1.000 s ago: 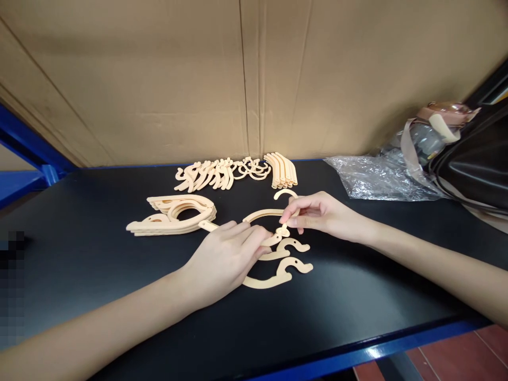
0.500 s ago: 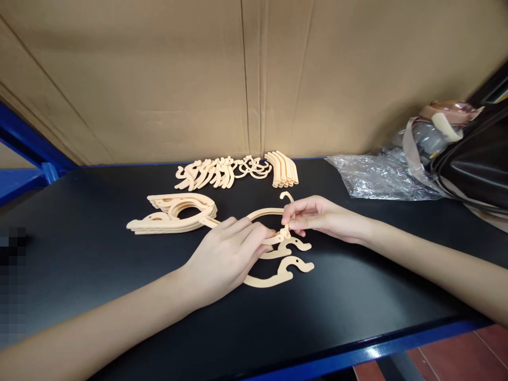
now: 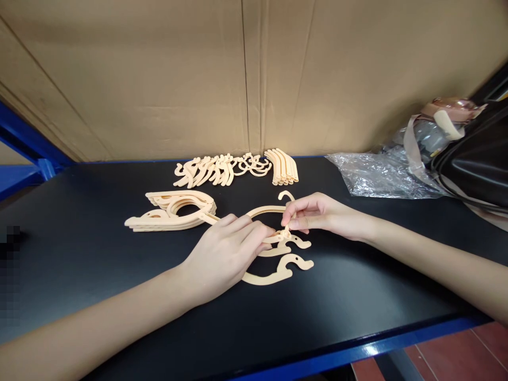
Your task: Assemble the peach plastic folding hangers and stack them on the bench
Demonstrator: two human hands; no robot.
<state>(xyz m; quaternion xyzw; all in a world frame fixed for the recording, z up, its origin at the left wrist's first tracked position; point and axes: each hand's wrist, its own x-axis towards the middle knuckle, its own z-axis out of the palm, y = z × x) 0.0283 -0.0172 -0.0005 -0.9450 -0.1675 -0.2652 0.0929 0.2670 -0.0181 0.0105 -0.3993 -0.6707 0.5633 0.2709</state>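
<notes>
My left hand [image 3: 226, 256] is closed around a beige plastic hanger arm [image 3: 273, 239], whose far end shows past the knuckles toward the left. My right hand [image 3: 323, 214] pinches a small beige hanger hook [image 3: 286, 196], its curved tip rising above the fingers. The base of the hook meets the arm's end between both hands; whether they are joined I cannot tell. Beneath and around the left hand lie curved hanger pieces, one with a hooked end [image 3: 273, 276] nearest me. To the left lies a stack of curved hanger pieces [image 3: 170, 223].
Along the back of the black table [image 3: 357, 296] lie a row of loose hanger parts [image 3: 206, 170] and a bundle of slim curved arms [image 3: 282, 166]. A clear plastic bag [image 3: 381, 174], a strapped bottle [image 3: 432, 132] and a black bag [image 3: 480, 153] sit at right. Cardboard [image 3: 178, 79] stands behind.
Almost nothing differs. Both hands keep their hold on the hanger arm and hook, and the whole view has shifted very slightly.
</notes>
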